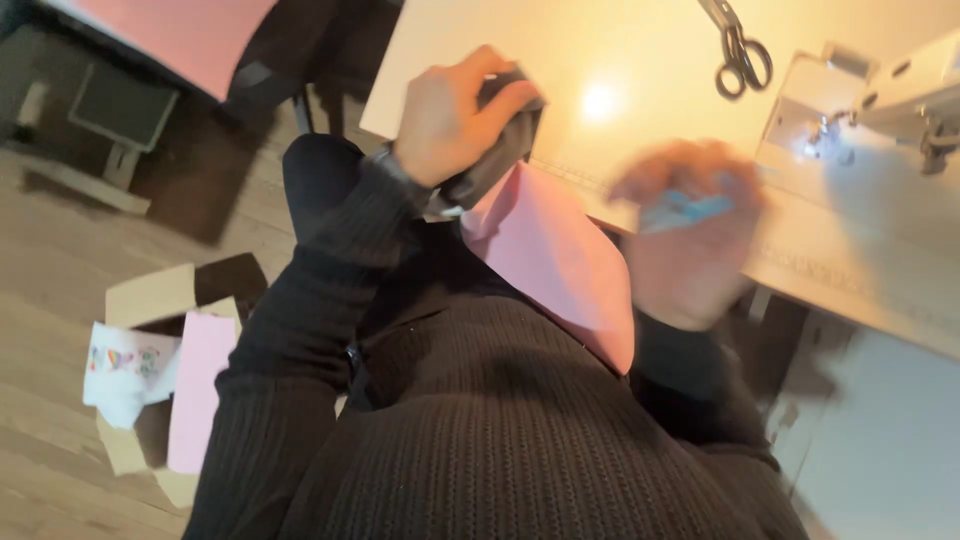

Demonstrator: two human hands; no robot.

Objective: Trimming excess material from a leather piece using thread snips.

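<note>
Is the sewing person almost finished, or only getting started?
Hard to say. Looks done: a cardboard box on the floor already holds pink pieces. In hand: the left hand grips dark fabric joined to a pink piece; the blurred right hand holds something blue. Left: nothing lies under the sewing machine needle; scissors lie unused.

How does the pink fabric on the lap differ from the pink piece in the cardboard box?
The pink fabric lies across the person's lap against the table edge, while the pink piece sits in the cardboard box on the floor. The lap fabric shows as a broad slanted shape; the box piece as a narrow strip. The left hand holds dark cloth right above the lap fabric; no hand is near the box piece. Both are plain pink.
</note>
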